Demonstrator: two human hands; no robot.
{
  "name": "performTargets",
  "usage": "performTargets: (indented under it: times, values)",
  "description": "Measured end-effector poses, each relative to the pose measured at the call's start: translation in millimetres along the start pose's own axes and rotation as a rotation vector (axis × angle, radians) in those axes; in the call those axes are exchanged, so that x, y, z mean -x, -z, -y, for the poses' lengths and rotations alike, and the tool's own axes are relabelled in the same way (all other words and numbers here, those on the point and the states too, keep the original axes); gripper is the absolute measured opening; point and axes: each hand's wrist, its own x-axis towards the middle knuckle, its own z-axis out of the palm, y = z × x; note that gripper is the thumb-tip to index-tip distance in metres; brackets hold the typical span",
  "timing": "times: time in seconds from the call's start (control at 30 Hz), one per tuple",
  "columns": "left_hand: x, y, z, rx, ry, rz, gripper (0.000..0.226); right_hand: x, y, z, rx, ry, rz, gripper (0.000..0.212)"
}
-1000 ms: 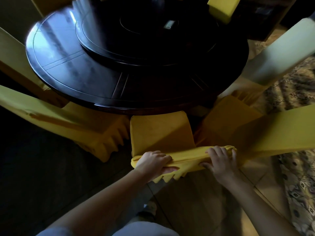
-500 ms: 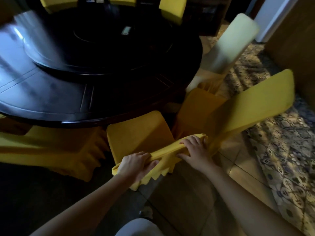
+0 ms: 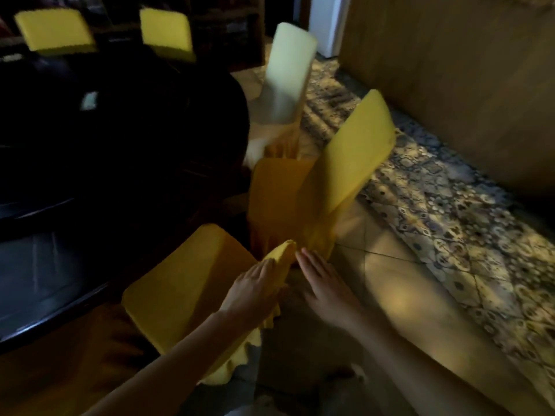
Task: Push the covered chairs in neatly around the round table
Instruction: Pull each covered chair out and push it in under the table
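Note:
A dark round table (image 3: 126, 151) fills the left half of the view. Right below me stands a yellow-covered chair (image 3: 186, 283), its seat tucked toward the table edge. My left hand (image 3: 255, 289) lies flat on the top of its backrest, fingers extended over the yellow cloth. My right hand (image 3: 324, 283) hovers just right of that backrest, fingers spread, touching nothing. Beyond it a second yellow-covered chair (image 3: 345, 157) stands angled out from the table, and a pale cream-covered chair (image 3: 285, 73) stands further back.
Two more yellow chair backs (image 3: 54, 31) (image 3: 168, 33) show at the table's far side. A patterned rug (image 3: 450, 211) lies on the tiled floor (image 3: 390, 295) to the right, bounded by a wooden wall panel (image 3: 465, 70).
My view has swung right. My right hand has let go of the near chair's backrest and opened beside it. My left hand has slid along the backrest toward its right end.

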Motion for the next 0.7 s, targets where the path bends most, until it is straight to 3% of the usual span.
performTargets:
  times: [0.17, 0.5, 0.7]
  values:
    - [-60.9, 1.2, -46.4, -0.08, -0.182, 0.01, 0.069, 9.2, 34.2, -60.0, 0.032, -0.173, -0.056, 0.084]
    - [-195.4, -10.0, -174.5, -0.209, -0.319, 0.041, 0.081, -10.2, 126.2, -190.1, 0.086, -0.22, -0.164, 0.071]
    - [-271.6, -10.5, -246.1, -0.246, -0.336, 0.028, 0.072, -23.7, 186.9, -272.4, 0.085, -0.236, -0.204, 0.071]
